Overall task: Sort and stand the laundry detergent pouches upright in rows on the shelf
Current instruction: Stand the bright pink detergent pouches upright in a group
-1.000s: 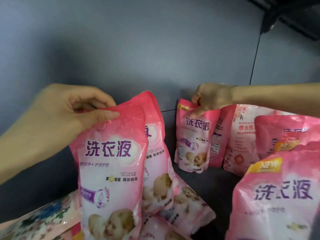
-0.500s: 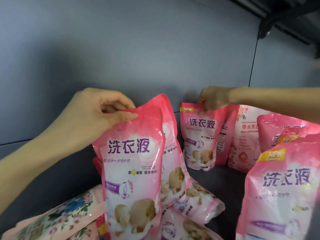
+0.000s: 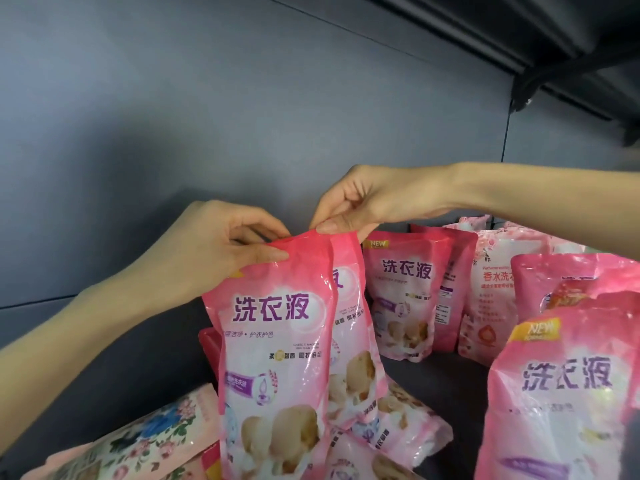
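Note:
My left hand pinches the top edge of a pink detergent pouch that it holds upright in the middle. Directly behind it stands a second pink pouch, and my right hand pinches that one's top seal. Another upright pink pouch stands against the back wall. More pink pouches lie flat under the held ones.
A rose-print pouch and other pink pouches stand at the right rear. A large pink pouch is close in front at right. A floral pouch lies at bottom left. The dark shelf floor shows between them, below the grey back wall.
My right hand let go of the pouch at the back wall and moved left to the top of the pouch behind the one in my left hand. My left hand's pouch shifted right.

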A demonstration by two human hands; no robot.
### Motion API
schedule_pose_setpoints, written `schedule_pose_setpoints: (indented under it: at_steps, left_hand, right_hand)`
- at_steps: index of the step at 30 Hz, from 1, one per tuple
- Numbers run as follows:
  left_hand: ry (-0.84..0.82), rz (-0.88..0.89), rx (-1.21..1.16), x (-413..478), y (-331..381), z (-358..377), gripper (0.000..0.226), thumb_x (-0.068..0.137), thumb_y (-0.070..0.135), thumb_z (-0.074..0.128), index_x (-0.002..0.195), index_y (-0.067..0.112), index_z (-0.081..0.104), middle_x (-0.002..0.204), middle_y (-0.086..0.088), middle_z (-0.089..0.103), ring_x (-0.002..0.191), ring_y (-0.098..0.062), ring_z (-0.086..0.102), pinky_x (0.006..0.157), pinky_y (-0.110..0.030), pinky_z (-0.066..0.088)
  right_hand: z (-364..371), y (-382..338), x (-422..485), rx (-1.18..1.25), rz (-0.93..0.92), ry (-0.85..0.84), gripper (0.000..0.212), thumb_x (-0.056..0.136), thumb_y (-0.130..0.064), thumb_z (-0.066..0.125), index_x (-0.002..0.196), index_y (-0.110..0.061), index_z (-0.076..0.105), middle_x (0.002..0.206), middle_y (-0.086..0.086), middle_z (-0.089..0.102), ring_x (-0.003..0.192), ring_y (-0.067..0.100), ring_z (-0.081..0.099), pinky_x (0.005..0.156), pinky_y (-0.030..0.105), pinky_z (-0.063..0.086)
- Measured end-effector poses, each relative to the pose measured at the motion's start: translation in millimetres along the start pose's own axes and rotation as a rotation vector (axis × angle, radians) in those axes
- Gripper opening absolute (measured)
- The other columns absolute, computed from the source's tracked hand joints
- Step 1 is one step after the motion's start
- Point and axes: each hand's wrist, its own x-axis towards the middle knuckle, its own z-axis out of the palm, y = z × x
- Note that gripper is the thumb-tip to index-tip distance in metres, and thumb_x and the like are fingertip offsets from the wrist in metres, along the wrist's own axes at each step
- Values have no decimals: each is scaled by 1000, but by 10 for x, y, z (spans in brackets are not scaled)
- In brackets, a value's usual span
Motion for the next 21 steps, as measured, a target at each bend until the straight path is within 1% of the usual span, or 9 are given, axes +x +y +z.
schedule_pose_setpoints:
  at_steps: [4, 6, 9, 11, 13, 14, 16, 19, 21]
  left_hand:
    - [11, -1, 15, 14, -13, 15, 13, 69, 16, 77, 78, 24, 73, 70, 10, 72, 64, -1, 67, 56, -13, 52]
    - [30, 13, 39, 17, -18, 24, 11, 69, 16, 77, 76, 23, 73, 69, 9, 72, 64, -4, 67, 58, -17, 54]
    - [71, 76, 93, 15, -18, 52, 8, 72, 16, 74, 74, 23, 74, 68, 8, 71, 61, -6, 64, 53, -12, 50]
    - [97, 133, 109, 1, -4, 73, 5, 72, 21, 72, 74, 24, 74, 66, 4, 71, 59, -11, 63, 53, -15, 50]
    - [109, 167, 135, -9, -7, 89, 9, 70, 32, 68, 74, 27, 74, 68, 2, 72, 59, -17, 64, 59, -28, 52]
    - [114, 172, 147, -7, -21, 96, 8, 71, 35, 67, 73, 31, 74, 69, 2, 72, 60, -18, 65, 61, -34, 53]
    - [150, 174, 143, 15, -38, 114, 5, 74, 32, 69, 78, 34, 73, 73, 6, 72, 63, -19, 67, 60, -37, 55]
    - [164, 141, 76, 50, -39, 144, 11, 76, 23, 71, 82, 31, 73, 79, 12, 72, 70, -15, 69, 60, -33, 57]
    - [65, 64, 103, 60, -83, 101, 25, 73, 28, 73, 97, 36, 67, 88, 19, 70, 73, -4, 67, 58, -19, 55]
  right_hand:
    - [32, -10, 30, -68, 34, -20, 19, 89, 0, 56, 106, -6, 63, 94, 9, 68, 77, 7, 65, 74, 23, 55]
    - [107, -31, 69, -237, 32, 36, 6, 87, 2, 60, 90, -1, 64, 75, 5, 62, 59, -1, 56, 57, 14, 47]
    - [128, -12, 97, -372, 11, 109, 14, 85, 1, 61, 72, 2, 59, 58, 2, 49, 46, 2, 41, 45, 15, 35]
    - [107, 10, 48, -342, 15, 121, 19, 86, -1, 62, 67, -4, 58, 53, -5, 51, 45, 2, 44, 45, 16, 37]
    - [92, 45, -31, -272, 24, 114, 18, 86, -4, 63, 69, -11, 60, 57, -10, 58, 51, 0, 54, 51, 17, 44]
    - [90, 67, -77, -241, 31, 113, 14, 86, -6, 63, 73, -12, 62, 62, -8, 63, 57, 3, 60, 54, 20, 48]
    - [70, 117, -166, -211, 41, 130, 8, 86, -8, 64, 79, -12, 64, 71, -1, 68, 65, 10, 65, 61, 29, 54]
    - [17, 191, -298, -199, 60, 164, 10, 86, -7, 63, 79, -15, 65, 76, 1, 71, 69, 12, 68, 66, 30, 56]
    - [-29, 253, -393, -216, 83, 181, 8, 86, -6, 63, 82, -12, 66, 80, 4, 72, 69, 12, 68, 66, 26, 55]
